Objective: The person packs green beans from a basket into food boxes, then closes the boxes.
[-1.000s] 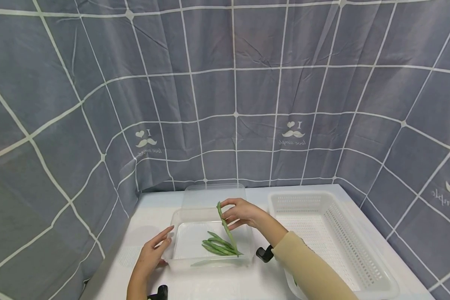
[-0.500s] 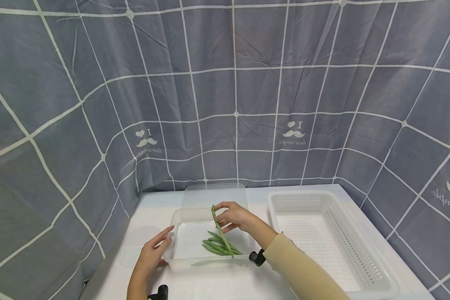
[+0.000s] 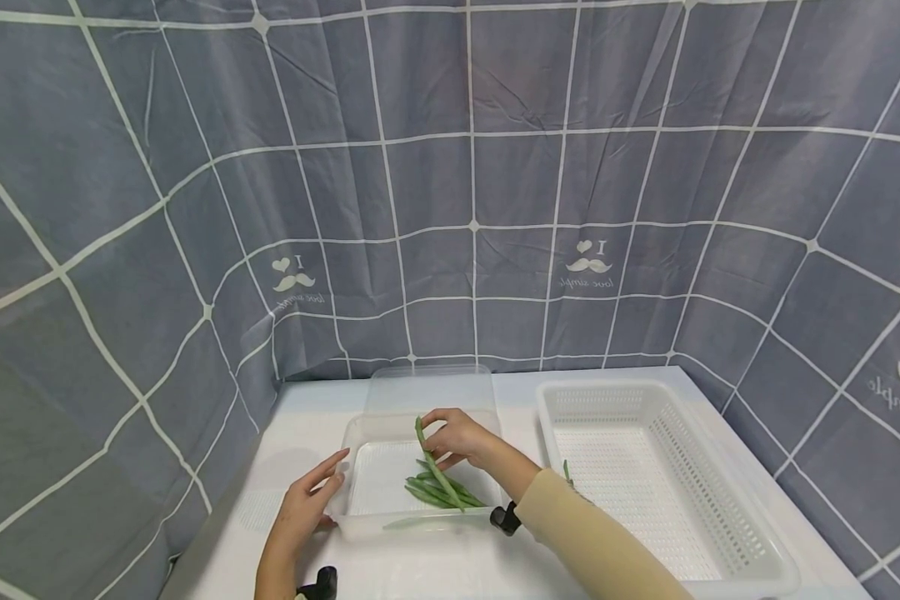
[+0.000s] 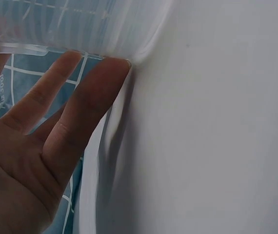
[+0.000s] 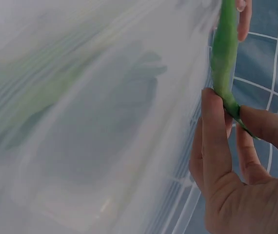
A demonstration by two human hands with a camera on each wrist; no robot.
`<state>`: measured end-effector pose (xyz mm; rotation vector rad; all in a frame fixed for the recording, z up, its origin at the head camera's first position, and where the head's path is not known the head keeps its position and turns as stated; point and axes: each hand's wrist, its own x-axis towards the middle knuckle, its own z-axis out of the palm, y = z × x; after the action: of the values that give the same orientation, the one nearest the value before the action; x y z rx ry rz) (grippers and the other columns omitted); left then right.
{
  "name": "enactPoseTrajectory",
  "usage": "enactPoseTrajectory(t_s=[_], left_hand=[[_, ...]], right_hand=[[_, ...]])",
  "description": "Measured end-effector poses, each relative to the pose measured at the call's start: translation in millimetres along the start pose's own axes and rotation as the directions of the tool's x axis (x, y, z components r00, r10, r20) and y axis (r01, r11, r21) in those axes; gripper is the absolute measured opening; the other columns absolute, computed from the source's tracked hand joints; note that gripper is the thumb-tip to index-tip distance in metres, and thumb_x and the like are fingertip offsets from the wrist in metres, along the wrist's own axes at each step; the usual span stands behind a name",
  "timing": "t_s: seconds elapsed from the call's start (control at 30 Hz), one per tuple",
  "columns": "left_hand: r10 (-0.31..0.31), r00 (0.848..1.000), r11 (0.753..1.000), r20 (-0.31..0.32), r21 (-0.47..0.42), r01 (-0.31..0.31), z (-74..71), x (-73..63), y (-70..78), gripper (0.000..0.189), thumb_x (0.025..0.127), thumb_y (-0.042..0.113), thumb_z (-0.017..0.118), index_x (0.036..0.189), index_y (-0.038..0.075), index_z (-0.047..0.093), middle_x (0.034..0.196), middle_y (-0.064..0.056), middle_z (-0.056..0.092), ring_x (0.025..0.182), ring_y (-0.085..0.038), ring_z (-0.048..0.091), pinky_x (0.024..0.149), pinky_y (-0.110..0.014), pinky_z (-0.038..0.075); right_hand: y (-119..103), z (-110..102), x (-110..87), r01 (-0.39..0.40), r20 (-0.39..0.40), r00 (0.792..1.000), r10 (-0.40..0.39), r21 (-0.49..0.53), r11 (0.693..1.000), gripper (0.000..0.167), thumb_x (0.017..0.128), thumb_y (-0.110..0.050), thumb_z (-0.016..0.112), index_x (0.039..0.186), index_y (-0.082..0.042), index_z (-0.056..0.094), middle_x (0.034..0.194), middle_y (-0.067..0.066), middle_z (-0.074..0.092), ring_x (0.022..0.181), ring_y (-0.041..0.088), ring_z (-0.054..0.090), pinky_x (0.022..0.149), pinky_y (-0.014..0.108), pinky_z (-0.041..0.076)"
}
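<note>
In the head view my right hand (image 3: 461, 439) pinches a long green bean (image 3: 437, 468) between thumb and fingers, holding it slanted over a clear plastic container (image 3: 371, 473). Several other green beans (image 3: 423, 495) lie in the container's right half, partly under the held one. The right wrist view gives a close look at the fingertips around the narrow end of the bean (image 5: 224, 58). My left hand (image 3: 300, 510) touches the container's left side with its fingers extended. In the left wrist view the fingertips of that hand (image 4: 36, 151) meet the edge of the container (image 4: 75, 27).
A white perforated basket (image 3: 727, 500) stands at the right of the table (image 3: 510, 396), with a bit of green bean (image 3: 567, 472) showing beside my sleeve. Behind the container lies a flat clear lid (image 3: 429, 388). A grey checked curtain (image 3: 472, 167) surrounds the table's back and sides.
My right hand has moved left and slightly down with the green bean, bringing it over the others in the container. The left hand has stayed at the container's side.
</note>
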<state>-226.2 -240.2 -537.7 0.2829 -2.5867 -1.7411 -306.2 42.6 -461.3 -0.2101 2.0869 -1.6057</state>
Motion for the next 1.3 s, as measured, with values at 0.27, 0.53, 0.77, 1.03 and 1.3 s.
enactPoseTrajectory(t_s=[0.27, 0.53, 0.77, 1.03, 1.3], left_hand=[[0.011, 1.0, 1.0, 0.004, -0.006, -0.011, -0.5, -0.3, -0.8, 0.047, 0.107, 0.027, 0.062, 0.153, 0.022, 0.06, 0.16, -0.033, 0.046, 0.129, -0.046, 0.065, 0.058, -0.034, 0.059], [0.024, 1.0, 1.0, 0.003, -0.009, -0.024, -0.2, 1.0, -1.6, 0.048, 0.106, 0.029, 0.065, 0.153, 0.021, 0.06, 0.158, -0.033, 0.048, 0.126, -0.044, 0.067, 0.056, -0.034, 0.059], [0.04, 0.999, 0.999, 0.012, -0.009, -0.04, -0.5, 1.4, -2.6, 0.05, 0.106, 0.032, 0.065, 0.154, 0.021, 0.059, 0.158, -0.035, 0.047, 0.124, -0.045, 0.067, 0.055, -0.034, 0.058], [0.035, 0.999, 0.999, 0.0, -0.003, -0.035, -0.3, 1.1, -2.2, 0.048, 0.105, 0.03, 0.065, 0.152, 0.02, 0.06, 0.158, -0.035, 0.048, 0.123, -0.043, 0.068, 0.055, -0.034, 0.058], [0.032, 0.999, 0.999, -0.002, -0.001, -0.032, -0.1, 0.8, -1.2, 0.048, 0.106, 0.03, 0.065, 0.153, 0.021, 0.06, 0.157, -0.035, 0.048, 0.12, -0.043, 0.069, 0.054, -0.033, 0.058]], right_hand=[[5, 10, 6.2, -0.015, -0.024, 1.0, 0.014, -0.083, 0.996, 0.033, 0.091, 0.004, 0.071, 0.123, -0.006, 0.069, 0.087, 0.01, 0.069, 0.069, 0.017, 0.066, 0.064, 0.036, 0.064], [12, 19, 11.4, -0.06, -0.046, 0.997, 0.054, -0.158, 0.986, 0.03, 0.088, 0.007, 0.071, 0.114, -0.007, 0.072, 0.071, 0.006, 0.06, 0.061, 0.014, 0.059, 0.06, 0.034, 0.062], [13, 23, 11.2, -0.096, -0.035, 0.995, 0.091, -0.211, 0.973, 0.029, 0.089, 0.007, 0.07, 0.116, -0.002, 0.073, 0.066, 0.003, 0.057, 0.059, 0.013, 0.054, 0.056, 0.029, 0.057], [17, 25, 6.9, -0.131, -0.056, 0.991, 0.121, -0.235, 0.963, 0.022, 0.089, 0.006, 0.072, 0.11, 0.0, 0.074, 0.07, 0.004, 0.059, 0.064, 0.015, 0.055, 0.061, 0.031, 0.059], [19, 26, 9.0, -0.128, -0.084, 0.99, 0.11, -0.261, 0.957, 0.019, 0.088, 0.005, 0.075, 0.105, -0.003, 0.076, 0.068, 0.004, 0.059, 0.065, 0.015, 0.057, 0.059, 0.033, 0.055]])
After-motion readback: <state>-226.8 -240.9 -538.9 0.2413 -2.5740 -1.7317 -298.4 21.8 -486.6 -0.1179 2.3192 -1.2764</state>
